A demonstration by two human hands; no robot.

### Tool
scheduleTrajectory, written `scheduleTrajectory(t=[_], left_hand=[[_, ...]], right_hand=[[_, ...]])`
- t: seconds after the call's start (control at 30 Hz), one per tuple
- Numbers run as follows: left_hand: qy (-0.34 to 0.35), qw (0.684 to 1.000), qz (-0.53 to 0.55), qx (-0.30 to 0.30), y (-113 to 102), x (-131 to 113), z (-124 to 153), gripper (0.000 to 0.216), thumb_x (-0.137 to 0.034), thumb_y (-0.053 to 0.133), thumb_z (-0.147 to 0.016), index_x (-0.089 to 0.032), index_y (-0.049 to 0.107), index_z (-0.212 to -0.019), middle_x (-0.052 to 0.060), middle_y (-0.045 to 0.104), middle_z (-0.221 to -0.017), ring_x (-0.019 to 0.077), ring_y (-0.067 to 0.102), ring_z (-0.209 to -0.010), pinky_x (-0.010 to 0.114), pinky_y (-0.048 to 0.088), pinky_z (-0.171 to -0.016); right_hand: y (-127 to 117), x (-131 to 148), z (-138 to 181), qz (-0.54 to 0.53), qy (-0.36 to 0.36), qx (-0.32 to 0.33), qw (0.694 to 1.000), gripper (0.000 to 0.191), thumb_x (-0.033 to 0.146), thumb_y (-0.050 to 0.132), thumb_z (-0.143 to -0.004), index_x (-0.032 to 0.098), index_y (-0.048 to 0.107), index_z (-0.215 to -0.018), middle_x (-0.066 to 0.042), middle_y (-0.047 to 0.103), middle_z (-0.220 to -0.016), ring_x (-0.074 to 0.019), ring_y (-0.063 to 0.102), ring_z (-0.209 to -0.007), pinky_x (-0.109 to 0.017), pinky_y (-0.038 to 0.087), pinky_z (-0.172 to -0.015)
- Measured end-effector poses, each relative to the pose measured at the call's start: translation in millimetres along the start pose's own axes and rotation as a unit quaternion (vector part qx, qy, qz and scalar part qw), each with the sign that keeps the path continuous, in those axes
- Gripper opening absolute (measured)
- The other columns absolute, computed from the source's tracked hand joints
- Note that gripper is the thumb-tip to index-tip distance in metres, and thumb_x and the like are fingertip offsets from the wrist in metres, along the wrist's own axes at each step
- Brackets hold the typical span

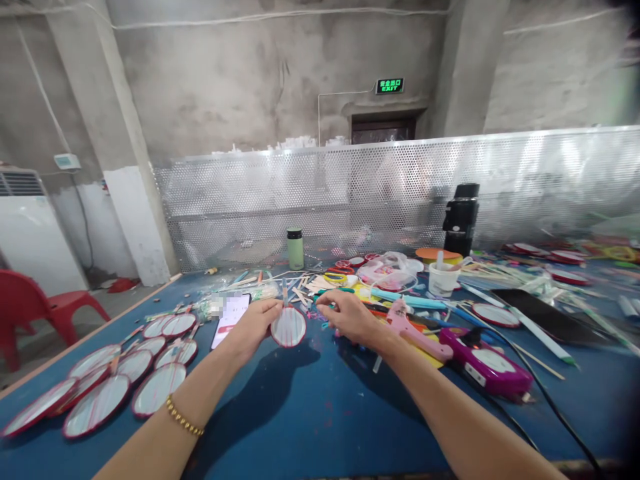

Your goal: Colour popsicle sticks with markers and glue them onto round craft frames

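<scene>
My left hand (256, 321) is closed on the edge of a small round fan (289, 327) with a red rim and pale striped face, held just above the blue table (310, 413). A thin wooden stick handle rises from the fan's top. My right hand (350, 315) hovers just right of the fan, fingers curled in a pinch near scattered sticks; what they hold, if anything, is too small to see. A gold bead bracelet (184, 419) circles my left wrist.
Several finished round fans (125, 377) lie at the left. A phone (230, 319) lies beside my left hand. A pink glue gun (415, 333), a purple device (487, 365) with a black cable, a white cup (443, 279), a green bottle (295, 248) and a black flask (461, 217) stand right and behind.
</scene>
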State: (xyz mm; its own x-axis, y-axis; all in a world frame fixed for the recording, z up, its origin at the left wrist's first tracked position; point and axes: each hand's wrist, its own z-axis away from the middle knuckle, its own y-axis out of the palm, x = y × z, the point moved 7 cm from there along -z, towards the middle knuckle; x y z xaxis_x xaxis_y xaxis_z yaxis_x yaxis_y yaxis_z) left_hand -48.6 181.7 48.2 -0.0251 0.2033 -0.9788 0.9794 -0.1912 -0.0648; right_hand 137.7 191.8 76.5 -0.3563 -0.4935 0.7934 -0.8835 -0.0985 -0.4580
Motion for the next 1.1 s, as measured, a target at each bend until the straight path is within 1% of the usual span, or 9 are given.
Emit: scheduleTrajectory(t=[0.1,0.2,0.27,0.43,0.6,0.7,0.8,0.93,1.1], left_hand=[[0.009,1.0,0.005,0.008,2.6,-3.3,1.7,0.038,-0.052,0.071,-0.075,-0.015,0.063,-0.071,0.0,0.059,-0.065,0.0151,0.052,-0.062,0.025,0.039,-0.058],[0.018,1.0,0.011,0.01,4.5,-5.2,2.3,0.039,-0.052,0.069,-0.076,-0.014,0.066,-0.077,0.001,0.061,-0.07,0.0162,0.054,-0.066,0.026,0.041,-0.061],[0.024,1.0,0.014,0.01,5.5,-6.0,2.4,0.04,-0.053,0.068,-0.077,-0.013,0.067,-0.081,0.002,0.062,-0.073,0.0154,0.053,-0.067,0.025,0.041,-0.063],[0.023,0.999,0.025,0.023,9.9,-7.4,4.4,0.041,-0.053,0.069,-0.077,-0.012,0.067,-0.083,0.003,0.063,-0.074,0.0156,0.054,-0.069,0.026,0.042,-0.066],[0.009,0.999,0.033,0.024,8.4,-8.1,6.7,0.045,-0.056,0.066,-0.08,-0.012,0.068,-0.091,0.007,0.067,-0.084,0.0177,0.059,-0.075,0.029,0.047,-0.07],[-0.009,0.999,0.03,0.021,5.4,-5.4,6.0,0.047,-0.057,0.065,-0.081,-0.012,0.068,-0.093,0.007,0.069,-0.081,0.0186,0.062,-0.074,0.032,0.05,-0.069],[-0.027,0.999,0.024,0.02,5.2,-2.4,5.4,0.044,-0.054,0.069,-0.078,-0.013,0.067,-0.091,0.005,0.068,-0.078,0.0184,0.066,-0.068,0.031,0.051,-0.065],[-0.043,0.998,0.013,0.031,10.2,-1.5,7.3,0.034,-0.041,0.079,-0.07,-0.012,0.067,-0.082,0.004,0.069,-0.073,0.0165,0.067,-0.061,0.029,0.051,-0.062],[-0.055,0.997,0.023,0.045,14.6,-1.5,9.4,0.037,-0.043,0.081,-0.067,-0.012,0.066,-0.079,0.006,0.071,-0.071,0.0166,0.068,-0.059,0.027,0.05,-0.06]], right_hand=[[23.1,-0.8,6.1,-0.019,0.035,0.084,0.996,0.023,0.035,0.058,-0.083,0.018,0.064,-0.07,0.0,0.061,-0.064,-0.0134,0.059,-0.049,-0.021,0.041,-0.039],[36.0,-0.8,10.3,-0.051,0.057,0.125,0.989,0.028,0.04,0.056,-0.084,0.017,0.064,-0.071,-0.001,0.066,-0.07,-0.0133,0.061,-0.048,-0.021,0.043,-0.035],[39.6,-1.1,11.5,-0.07,0.067,0.131,0.987,0.027,0.04,0.058,-0.083,0.017,0.063,-0.071,0.0,0.063,-0.064,-0.0131,0.061,-0.048,-0.02,0.044,-0.035],[43.0,-3.9,12.7,-0.109,0.088,0.133,0.981,0.026,0.042,0.065,-0.078,0.017,0.061,-0.07,0.004,0.057,-0.048,-0.0113,0.059,-0.043,-0.018,0.045,-0.038],[40.2,-7.5,11.7,-0.135,0.104,0.118,0.978,0.032,0.046,0.067,-0.077,0.016,0.061,-0.073,0.002,0.06,-0.046,-0.011,0.057,-0.039,-0.018,0.045,-0.039],[33.2,-8.2,9.1,-0.143,0.105,0.093,0.98,0.033,0.048,0.067,-0.077,0.016,0.06,-0.073,0.001,0.062,-0.047,-0.0094,0.054,-0.036,-0.018,0.043,-0.037],[25.5,-8.5,6.5,-0.147,0.103,0.068,0.981,0.033,0.048,0.067,-0.077,0.015,0.06,-0.073,0.001,0.063,-0.047,-0.0081,0.053,-0.034,-0.015,0.038,-0.036],[20.7,-9.8,4.7,-0.156,0.105,0.054,0.981,0.034,0.048,0.068,-0.077,0.015,0.061,-0.074,0.001,0.063,-0.046,-0.0081,0.054,-0.034,-0.014,0.033,-0.034],[21.4,-10.5,4.5,-0.182,0.115,0.047,0.975,0.034,0.048,0.069,-0.076,0.015,0.06,-0.072,0.0,0.064,-0.047,-0.0095,0.057,-0.035,-0.014,0.033,-0.033]])
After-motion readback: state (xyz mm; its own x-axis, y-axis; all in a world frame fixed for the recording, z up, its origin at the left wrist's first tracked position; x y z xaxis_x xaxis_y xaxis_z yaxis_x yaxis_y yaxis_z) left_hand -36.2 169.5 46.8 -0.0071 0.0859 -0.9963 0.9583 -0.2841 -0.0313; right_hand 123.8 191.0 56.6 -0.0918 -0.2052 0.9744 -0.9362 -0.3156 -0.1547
